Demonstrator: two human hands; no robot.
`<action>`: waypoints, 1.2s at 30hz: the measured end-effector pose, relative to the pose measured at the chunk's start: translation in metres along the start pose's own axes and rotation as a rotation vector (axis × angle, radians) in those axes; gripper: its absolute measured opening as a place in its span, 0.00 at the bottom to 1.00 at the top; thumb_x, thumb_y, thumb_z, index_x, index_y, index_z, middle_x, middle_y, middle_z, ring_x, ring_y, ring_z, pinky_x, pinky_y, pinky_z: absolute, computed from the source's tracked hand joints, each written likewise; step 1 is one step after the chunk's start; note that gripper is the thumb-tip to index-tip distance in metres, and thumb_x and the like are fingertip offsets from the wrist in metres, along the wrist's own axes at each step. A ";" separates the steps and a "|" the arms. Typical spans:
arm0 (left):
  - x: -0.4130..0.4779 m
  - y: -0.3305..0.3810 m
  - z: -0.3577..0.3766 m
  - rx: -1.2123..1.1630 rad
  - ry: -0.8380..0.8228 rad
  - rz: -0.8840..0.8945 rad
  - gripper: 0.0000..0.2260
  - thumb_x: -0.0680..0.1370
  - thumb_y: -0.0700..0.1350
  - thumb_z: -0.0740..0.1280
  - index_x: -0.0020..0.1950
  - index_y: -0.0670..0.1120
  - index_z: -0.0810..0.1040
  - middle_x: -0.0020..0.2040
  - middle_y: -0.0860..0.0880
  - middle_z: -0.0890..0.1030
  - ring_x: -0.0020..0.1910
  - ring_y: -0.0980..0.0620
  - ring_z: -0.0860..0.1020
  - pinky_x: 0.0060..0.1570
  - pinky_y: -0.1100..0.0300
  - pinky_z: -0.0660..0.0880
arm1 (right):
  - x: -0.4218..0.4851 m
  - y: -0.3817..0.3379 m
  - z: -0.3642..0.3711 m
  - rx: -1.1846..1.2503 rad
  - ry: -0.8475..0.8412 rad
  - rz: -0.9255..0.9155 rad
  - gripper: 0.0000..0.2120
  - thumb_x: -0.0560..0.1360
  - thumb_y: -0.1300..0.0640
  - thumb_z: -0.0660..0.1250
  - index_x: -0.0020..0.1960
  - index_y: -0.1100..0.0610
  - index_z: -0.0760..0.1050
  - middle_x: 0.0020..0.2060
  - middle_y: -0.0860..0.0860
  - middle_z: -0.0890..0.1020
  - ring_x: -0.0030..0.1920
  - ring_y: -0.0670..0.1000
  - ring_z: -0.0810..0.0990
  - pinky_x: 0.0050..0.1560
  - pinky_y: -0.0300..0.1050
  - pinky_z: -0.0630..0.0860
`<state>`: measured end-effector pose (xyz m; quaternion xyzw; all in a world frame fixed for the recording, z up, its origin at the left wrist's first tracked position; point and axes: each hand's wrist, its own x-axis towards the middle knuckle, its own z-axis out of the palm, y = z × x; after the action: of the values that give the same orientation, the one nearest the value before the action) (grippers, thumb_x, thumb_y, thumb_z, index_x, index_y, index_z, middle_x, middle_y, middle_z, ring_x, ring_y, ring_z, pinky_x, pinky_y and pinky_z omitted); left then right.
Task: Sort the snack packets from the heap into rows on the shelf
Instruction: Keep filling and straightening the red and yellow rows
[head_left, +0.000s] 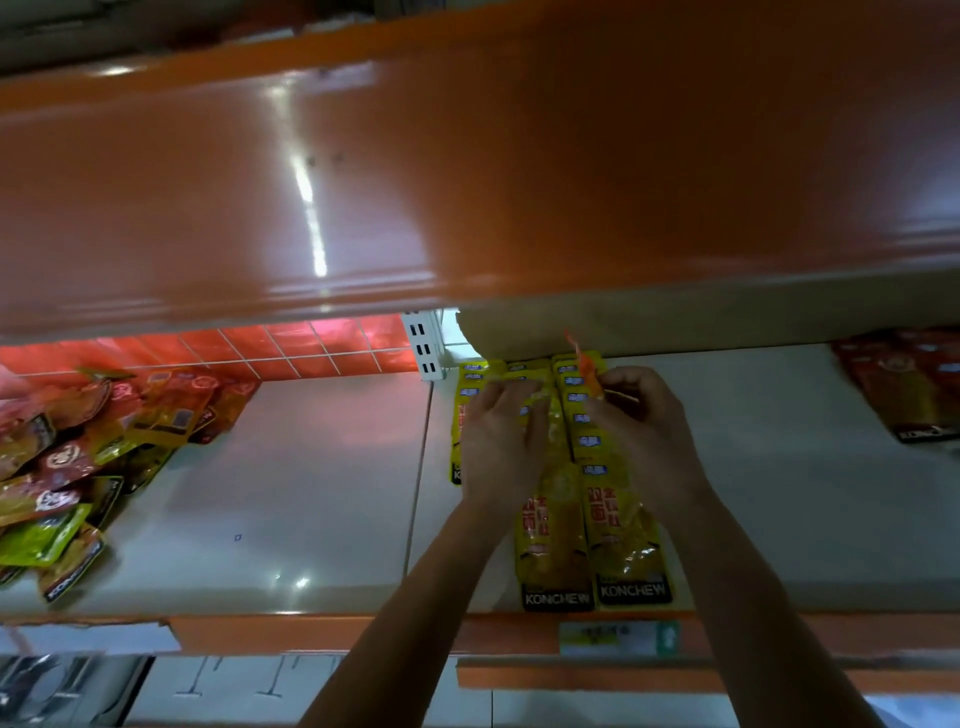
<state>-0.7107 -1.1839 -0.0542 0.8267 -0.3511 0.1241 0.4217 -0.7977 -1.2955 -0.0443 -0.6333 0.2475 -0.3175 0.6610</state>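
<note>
Head: hands (501, 441) (647, 441) half-hide orange packet (589, 375).

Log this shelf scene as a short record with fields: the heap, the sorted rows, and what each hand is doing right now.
heap: jumbled red, green and yellow foil snack packets, left end of the pale shelf board
sorted rows: yellow KONCHEW packets, overlapped, centre
far right: dark red packets
left hand: fingers straight, resting on the yellow rows
right hand: pinches a thin orange packet above the rows
</note>
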 end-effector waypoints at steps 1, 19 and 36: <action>0.000 0.012 0.006 -0.055 -0.019 0.021 0.08 0.78 0.41 0.66 0.54 0.40 0.82 0.49 0.43 0.82 0.48 0.46 0.79 0.46 0.59 0.72 | 0.000 0.000 -0.005 -0.050 0.015 -0.017 0.11 0.71 0.65 0.72 0.47 0.52 0.75 0.48 0.50 0.81 0.51 0.47 0.80 0.46 0.36 0.76; -0.002 0.133 0.150 -0.600 -0.357 -0.474 0.08 0.75 0.43 0.71 0.53 0.50 0.83 0.47 0.50 0.84 0.46 0.52 0.83 0.46 0.54 0.82 | 0.018 -0.003 -0.189 -0.455 0.109 -0.092 0.12 0.77 0.57 0.66 0.59 0.47 0.74 0.60 0.45 0.75 0.60 0.44 0.73 0.59 0.36 0.70; -0.011 0.211 0.255 -0.520 -0.455 -0.645 0.06 0.71 0.48 0.75 0.47 0.52 0.83 0.43 0.56 0.83 0.44 0.57 0.81 0.46 0.63 0.78 | 0.022 0.001 -0.292 -0.772 0.347 0.019 0.14 0.78 0.61 0.60 0.62 0.59 0.76 0.53 0.57 0.81 0.51 0.56 0.77 0.46 0.43 0.68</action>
<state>-0.8861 -1.4627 -0.0872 0.7668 -0.1791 -0.2896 0.5441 -0.9955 -1.5102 -0.0658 -0.7691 0.4619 -0.2973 0.3266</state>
